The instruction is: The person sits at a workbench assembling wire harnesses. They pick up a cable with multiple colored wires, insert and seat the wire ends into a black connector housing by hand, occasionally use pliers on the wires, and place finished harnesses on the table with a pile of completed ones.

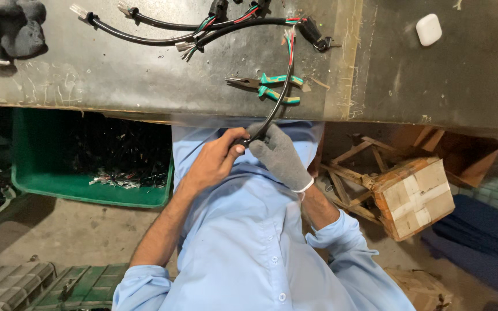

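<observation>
Head view: left hand [217, 156], bare, forearm angled up from lower left, fingers curled closed around the lower end of a black cable [278, 98]. Right hand [278, 152], in a grey glove, pinches the same cable just beside it. Cable arcs up onto the tabletop [116, 80], crossing green-handled pliers [269, 86]; coloured wires show at its far end.

Workshop — pliers [267, 87], cut cables [162, 31]
</observation>
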The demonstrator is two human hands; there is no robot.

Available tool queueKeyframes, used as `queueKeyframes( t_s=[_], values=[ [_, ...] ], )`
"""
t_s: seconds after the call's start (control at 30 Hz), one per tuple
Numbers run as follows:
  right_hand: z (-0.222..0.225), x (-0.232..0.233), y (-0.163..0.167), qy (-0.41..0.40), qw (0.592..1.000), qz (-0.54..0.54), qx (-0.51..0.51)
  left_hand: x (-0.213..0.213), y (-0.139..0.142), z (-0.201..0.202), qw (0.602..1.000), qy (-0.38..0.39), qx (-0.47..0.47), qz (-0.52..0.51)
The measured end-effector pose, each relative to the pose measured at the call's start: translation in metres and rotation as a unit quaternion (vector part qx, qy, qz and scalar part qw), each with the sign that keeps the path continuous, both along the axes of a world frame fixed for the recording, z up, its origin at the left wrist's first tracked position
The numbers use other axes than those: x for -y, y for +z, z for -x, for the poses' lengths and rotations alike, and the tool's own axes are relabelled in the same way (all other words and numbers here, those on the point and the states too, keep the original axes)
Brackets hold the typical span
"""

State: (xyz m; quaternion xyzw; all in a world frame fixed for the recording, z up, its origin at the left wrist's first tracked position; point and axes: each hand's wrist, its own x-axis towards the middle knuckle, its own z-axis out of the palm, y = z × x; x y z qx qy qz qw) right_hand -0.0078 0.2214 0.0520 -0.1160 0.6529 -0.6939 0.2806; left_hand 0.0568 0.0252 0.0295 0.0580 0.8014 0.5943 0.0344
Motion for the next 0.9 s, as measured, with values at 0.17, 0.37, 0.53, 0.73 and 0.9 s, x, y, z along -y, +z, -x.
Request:
queueKeyframes(
  t_s=[0.17, 0.37, 0.53, 0.73, 0.9],
  values=[
    [0.013, -0.001, 0.012, -0.055, 0.990, 0.022, 0.130, 0.005, -0.003, 0.000, 0.959, -0.033, 0.082, -0.271],
    [0.003, 0.008, 0.008, -0.072, 0.996, 0.007, 0.058, 0.005, -0.004, -0.003, 0.939, 0.017, 0.189, -0.286],
    [0.004, 0.008, -0.001, -0.085, 0.991, -0.002, 0.103, 0.004, -0.007, -0.002, 0.950, -0.012, 0.127, -0.286],
    [0.008, 0.010, 0.001, -0.059, 0.995, -0.008, 0.077, 0.005, -0.004, -0.001, 0.921, -0.004, 0.188, -0.341],
    [0.032, 0.001, 0.021, -0.047, 0.874, -0.285, -0.391, 0.014, 0.003, 0.000, 0.925, 0.011, 0.177, -0.335]
  ],
)
